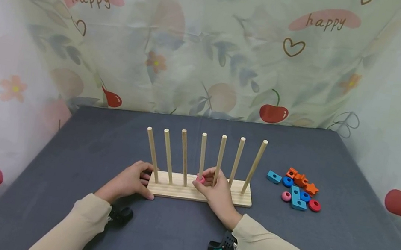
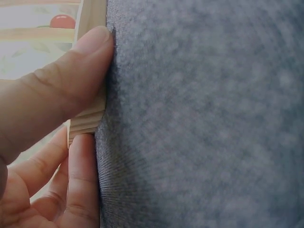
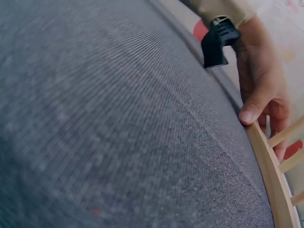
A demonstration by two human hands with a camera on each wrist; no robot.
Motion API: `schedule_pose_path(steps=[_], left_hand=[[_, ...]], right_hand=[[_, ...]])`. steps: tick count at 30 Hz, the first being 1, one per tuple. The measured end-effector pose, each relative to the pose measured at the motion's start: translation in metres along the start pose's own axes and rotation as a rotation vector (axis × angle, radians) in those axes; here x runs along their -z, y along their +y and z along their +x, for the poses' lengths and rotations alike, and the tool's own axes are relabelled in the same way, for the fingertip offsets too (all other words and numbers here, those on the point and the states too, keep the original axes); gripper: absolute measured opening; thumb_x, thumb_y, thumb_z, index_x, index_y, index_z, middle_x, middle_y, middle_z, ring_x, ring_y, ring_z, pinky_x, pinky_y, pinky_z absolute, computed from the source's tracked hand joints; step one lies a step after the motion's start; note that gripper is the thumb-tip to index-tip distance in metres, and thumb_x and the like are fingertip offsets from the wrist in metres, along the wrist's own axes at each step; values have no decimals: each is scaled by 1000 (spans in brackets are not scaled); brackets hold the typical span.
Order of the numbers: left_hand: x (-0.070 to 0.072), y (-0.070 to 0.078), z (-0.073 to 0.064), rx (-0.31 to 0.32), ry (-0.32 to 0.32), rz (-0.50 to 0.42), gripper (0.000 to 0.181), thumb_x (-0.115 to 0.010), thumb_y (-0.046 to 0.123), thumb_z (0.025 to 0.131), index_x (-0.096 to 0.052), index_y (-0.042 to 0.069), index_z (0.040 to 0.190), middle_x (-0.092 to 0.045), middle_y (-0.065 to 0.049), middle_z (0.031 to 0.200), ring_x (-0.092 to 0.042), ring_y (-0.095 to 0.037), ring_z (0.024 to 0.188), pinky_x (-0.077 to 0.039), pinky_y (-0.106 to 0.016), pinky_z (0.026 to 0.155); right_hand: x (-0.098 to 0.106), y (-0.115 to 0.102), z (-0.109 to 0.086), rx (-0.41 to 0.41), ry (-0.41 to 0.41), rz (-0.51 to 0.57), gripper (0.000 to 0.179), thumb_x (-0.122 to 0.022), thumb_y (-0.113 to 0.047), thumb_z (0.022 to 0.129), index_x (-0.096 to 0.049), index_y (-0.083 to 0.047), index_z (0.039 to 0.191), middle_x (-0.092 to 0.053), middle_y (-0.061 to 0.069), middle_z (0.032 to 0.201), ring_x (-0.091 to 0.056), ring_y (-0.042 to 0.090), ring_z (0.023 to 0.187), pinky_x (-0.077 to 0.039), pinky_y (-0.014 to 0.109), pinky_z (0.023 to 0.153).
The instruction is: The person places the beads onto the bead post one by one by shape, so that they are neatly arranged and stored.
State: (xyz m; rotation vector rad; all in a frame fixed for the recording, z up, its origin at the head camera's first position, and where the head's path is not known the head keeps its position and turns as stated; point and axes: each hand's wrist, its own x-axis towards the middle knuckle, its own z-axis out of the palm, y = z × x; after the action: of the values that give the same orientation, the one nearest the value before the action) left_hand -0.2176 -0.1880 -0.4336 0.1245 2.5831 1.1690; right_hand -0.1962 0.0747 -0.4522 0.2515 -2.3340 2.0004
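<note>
**Pink bead (image 1: 200, 179) pinched low at the middle peg (image 1: 202, 155)**

The right hand (image 1: 219, 192) has thumb and fingers closed on the pink bead at the foot of the middle peg, fourth of seven. Whether the bead sits around the peg or only against its near side cannot be told, since the fingertips cover part of it. The left hand (image 1: 131, 181) grips the left end of the wooden board (image 1: 169, 189), its thumb along the near long edge and its fingers at the short end, as the left wrist view shows.

The relation that seems to matter is bead to peg: the peg stands upright directly above the bead, and the right hand comes to it from the near right. The left hand is well apart from the bead. The board's long axis runs left to right across the person's front, with the fifth peg (image 1: 221, 154) rising just beside the right hand's fingers.

Farther out, well to the right of the board, loose pieces lie on the dark grey tabletop (image 1: 169, 232), among them a red ring (image 1: 314, 205) and an orange star (image 1: 311, 189); the right hand is the nearer to them.
</note>
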Motion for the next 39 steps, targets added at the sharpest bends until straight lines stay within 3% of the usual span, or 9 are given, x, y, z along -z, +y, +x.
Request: schedule_pose_path(steps=[10, 20, 24, 32, 39], left_hand=[[-1, -1, 1, -6, 12, 3, 81, -92, 5, 59, -53, 0, 129, -48, -15, 124, -59, -28, 109, -54, -39, 89], [0, 2, 0, 4, 3, 8, 81, -92, 5, 59, -52, 0, 129, -48, -15, 124, -59, -27, 109, -54, -40, 90], [0, 1, 1, 6, 1, 9, 81, -92, 6, 59, -52, 0, 129, -48, -14, 124, -59, -27, 108, -54, -39, 89], [1, 0, 1, 3, 4, 4, 79, -92, 5, 59, -53, 1, 128, -48, -14, 124, -59, -27, 108, -54, -39, 89], [-1, 1, 1, -1, 6, 1, 81, -92, 4, 59, -53, 0, 129, -48, -15, 123, -59, -27, 107, -55, -38, 88]], right_hand=[[0, 4, 3, -2, 1, -15, 31, -77, 3, 77, -59, -4, 101, -67, 11, 100, -63, 18, 89, -53, 23, 78], [0, -8, 0, -1, -7, -18, 36, -72, 16, 74, -55, 4, 104, -66, 21, 103, -63, 32, 96, -52, 46, 87], [-1, 6, 4, 10, 0, -30, 40, -74, 16, 72, -56, 2, 104, -67, 17, 101, -63, 28, 95, -53, 42, 86], [-1, 6, 6, 13, -16, -58, 47, -78, 15, 67, -55, -1, 106, -65, 13, 101, -62, 24, 95, -52, 40, 89], [7, 5, 1, 9, -81, -95, 60, -81, 8, 69, -50, -1, 121, -60, 15, 118, -57, 31, 114, -44, 46, 103]])
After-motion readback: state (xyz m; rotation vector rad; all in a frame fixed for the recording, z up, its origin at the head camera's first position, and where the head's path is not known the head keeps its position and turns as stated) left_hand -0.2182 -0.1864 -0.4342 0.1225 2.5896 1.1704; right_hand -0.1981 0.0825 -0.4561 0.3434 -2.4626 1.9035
